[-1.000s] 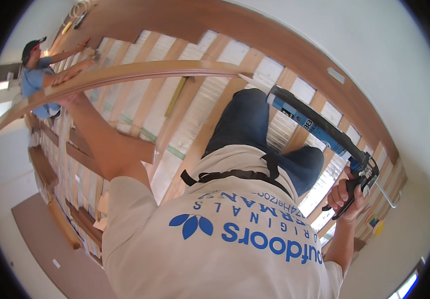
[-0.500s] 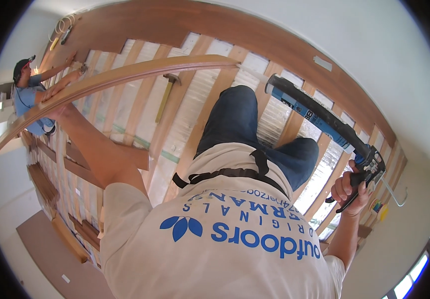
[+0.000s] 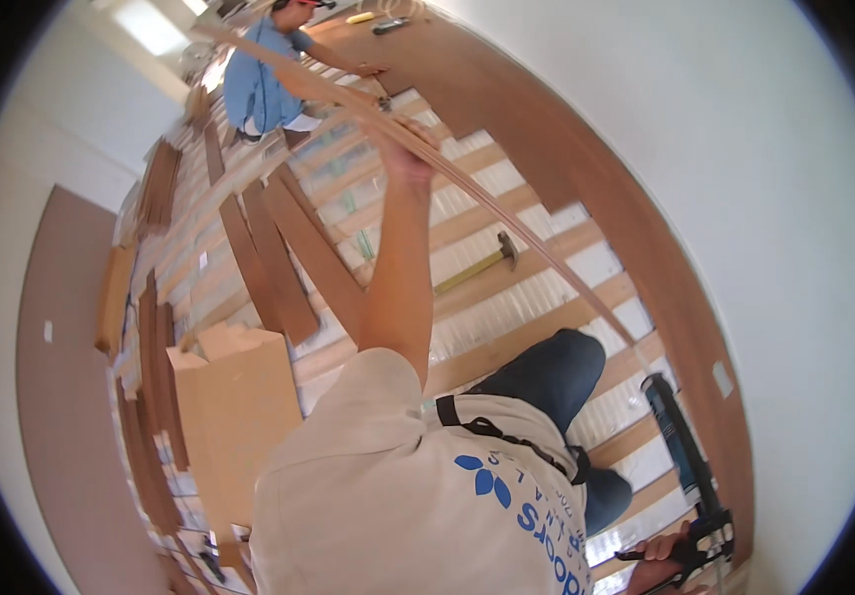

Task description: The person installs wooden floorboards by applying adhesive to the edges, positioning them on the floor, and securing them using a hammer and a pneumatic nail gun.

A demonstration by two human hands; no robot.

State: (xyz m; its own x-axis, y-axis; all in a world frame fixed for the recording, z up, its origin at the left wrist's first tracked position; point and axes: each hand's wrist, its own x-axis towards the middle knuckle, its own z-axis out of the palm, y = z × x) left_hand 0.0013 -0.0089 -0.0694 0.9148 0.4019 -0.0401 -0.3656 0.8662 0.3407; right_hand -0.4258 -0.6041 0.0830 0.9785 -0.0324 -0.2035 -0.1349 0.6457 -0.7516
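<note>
My left hand (image 3: 410,149), on an outstretched arm, is closed around a long, narrow wooden floorboard (image 3: 547,253). The board slants from the upper left down toward the right, its near end close to the nozzle of a caulking gun (image 3: 683,451). Whether nozzle and wood touch I cannot tell. Low at the right, my right hand (image 3: 658,557) grips the gun's black handle, partly cut off by the picture's edge. Beneath the board, a hammer (image 3: 475,268) with a yellowish handle lies across the wooden battens (image 3: 507,342).
A co-worker (image 3: 261,84) in a blue shirt crouches at the far end, reaching to the laid brown flooring (image 3: 586,139) along the wall. Loose boards (image 3: 274,263) lie left of my arm. A cardboard box (image 3: 234,407) stands beside me. Whitish sheeting shows between battens.
The view has swung left, bringing the box and loose boards into sight. My left hand still holds the board, and the gun stays in my right hand, now lower in the picture.
</note>
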